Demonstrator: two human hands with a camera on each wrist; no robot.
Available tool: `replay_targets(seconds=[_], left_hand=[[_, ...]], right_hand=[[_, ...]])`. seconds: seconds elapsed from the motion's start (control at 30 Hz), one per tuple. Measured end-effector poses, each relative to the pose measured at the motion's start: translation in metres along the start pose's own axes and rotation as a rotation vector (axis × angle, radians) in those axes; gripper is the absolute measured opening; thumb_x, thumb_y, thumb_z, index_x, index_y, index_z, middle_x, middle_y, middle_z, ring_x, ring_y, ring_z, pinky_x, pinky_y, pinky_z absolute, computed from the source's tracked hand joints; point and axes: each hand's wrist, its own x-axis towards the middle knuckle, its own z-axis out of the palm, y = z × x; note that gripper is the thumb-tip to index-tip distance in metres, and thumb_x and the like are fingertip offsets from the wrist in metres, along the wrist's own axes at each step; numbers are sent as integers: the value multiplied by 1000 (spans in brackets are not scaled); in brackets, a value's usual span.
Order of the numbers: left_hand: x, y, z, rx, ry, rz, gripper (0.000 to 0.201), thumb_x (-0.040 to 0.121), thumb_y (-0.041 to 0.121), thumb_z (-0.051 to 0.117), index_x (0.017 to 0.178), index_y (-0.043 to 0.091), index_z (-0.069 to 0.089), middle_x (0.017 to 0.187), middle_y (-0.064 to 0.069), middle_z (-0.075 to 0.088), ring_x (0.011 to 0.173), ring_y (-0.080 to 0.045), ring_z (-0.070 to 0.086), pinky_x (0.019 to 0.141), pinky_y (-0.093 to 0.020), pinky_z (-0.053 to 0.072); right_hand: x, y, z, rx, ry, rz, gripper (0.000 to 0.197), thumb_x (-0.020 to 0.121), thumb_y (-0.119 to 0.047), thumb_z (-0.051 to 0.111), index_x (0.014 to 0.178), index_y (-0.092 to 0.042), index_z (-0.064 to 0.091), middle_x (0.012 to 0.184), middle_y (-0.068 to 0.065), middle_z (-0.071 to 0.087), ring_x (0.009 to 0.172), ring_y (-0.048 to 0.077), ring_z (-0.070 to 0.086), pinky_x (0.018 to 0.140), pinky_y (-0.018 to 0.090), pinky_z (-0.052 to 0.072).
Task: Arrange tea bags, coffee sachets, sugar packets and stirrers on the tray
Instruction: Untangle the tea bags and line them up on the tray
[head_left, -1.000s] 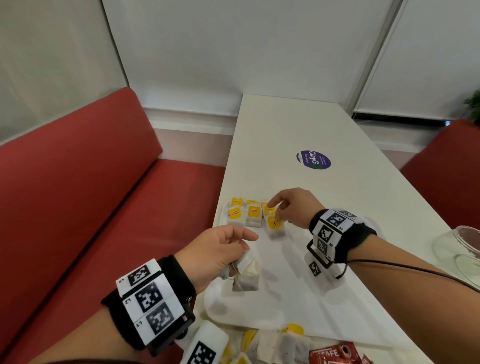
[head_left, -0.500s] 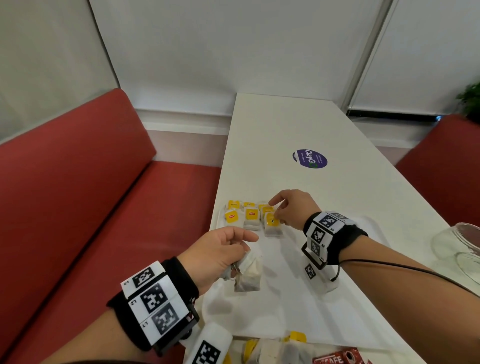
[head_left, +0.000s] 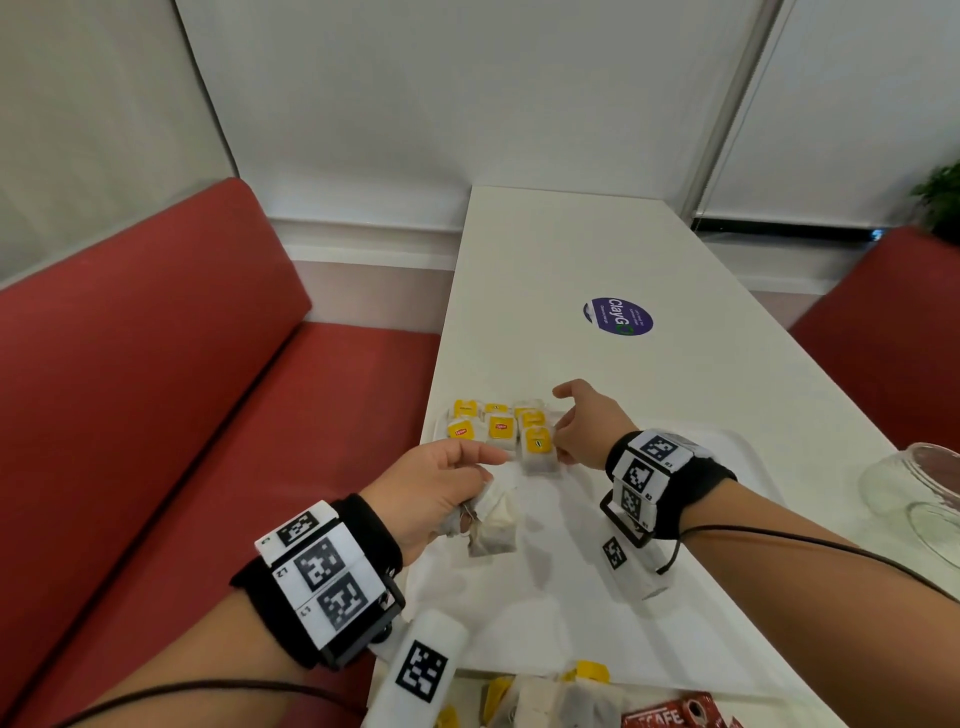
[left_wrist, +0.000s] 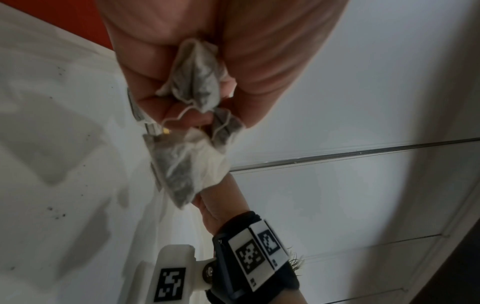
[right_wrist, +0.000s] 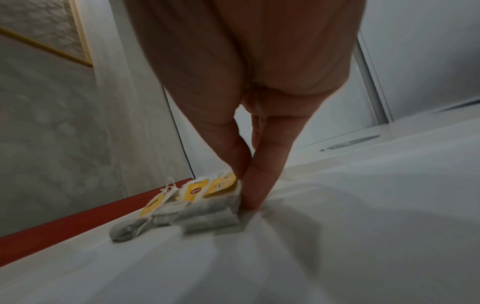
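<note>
Several tea bags with yellow tags (head_left: 501, 428) lie in rows in the far left corner of the white tray (head_left: 727, 441). My right hand (head_left: 558, 449) is at the right side of the nearest tea bag (head_left: 537, 447). In the right wrist view its straight fingers (right_wrist: 255, 185) point down and touch that bag's edge (right_wrist: 207, 207). My left hand (head_left: 480, 486) hovers over the tray's left part and grips a bunch of tea bags (head_left: 493, 530). In the left wrist view the bunch (left_wrist: 192, 170) hangs from the curled fingers (left_wrist: 155, 98).
A loose pile of tea bags (head_left: 556, 696) and red coffee sachets (head_left: 670, 717) lies at the table's near edge. A glass jar (head_left: 919, 493) stands at the right. A purple sticker (head_left: 618, 317) is farther up the table. A red bench (head_left: 156, 415) runs along the left.
My right hand has shifted from over the nearest tea bag to its right edge, and the bag now lies flat by the row. The left hand has kept its bunch nearly still.
</note>
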Motion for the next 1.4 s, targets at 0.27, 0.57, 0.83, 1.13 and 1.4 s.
replay_targets(seconds=[0.27,0.57,0.83,1.13,1.4], left_hand=[[2,2,4,-24,39,19,26,90,-6,47,88,12,65,84,-15,54,65,-21,47,53,-28,38],[3,6,15,13,74,26,25,91,-6,45,90,11,63,76,-9,57,52,-13,50,42,-20,43],[4,4,13,-17,158,-95,29,91,-3,39,91,12,64,68,-7,46,47,-12,31,33,-15,29],[-2,6,17,-160,94,-116,10,94,16,55,86,11,59,60,0,42,38,-5,31,31,-12,22],[-2,4,15,-87,42,-36,11,90,20,61,92,10,62,61,0,43,42,-6,33,32,-13,22]], right_hand=[[-67,-19,-15,366,-296,-178,17,86,-19,68,102,-18,62,82,4,67,75,21,65,69,32,56],[-102,-12,-3,777,-513,-49,33,82,-3,70,111,-12,58,77,9,66,69,18,66,68,31,59],[-103,-10,-21,661,-289,-144,25,86,-2,65,108,-13,69,69,0,59,63,10,61,63,24,56],[-103,-22,-11,686,-84,-293,28,84,-1,65,107,-17,65,83,13,68,71,20,64,60,25,54],[-102,-22,-10,581,65,-372,40,80,-9,71,108,-34,58,85,-2,62,60,12,59,65,36,54]])
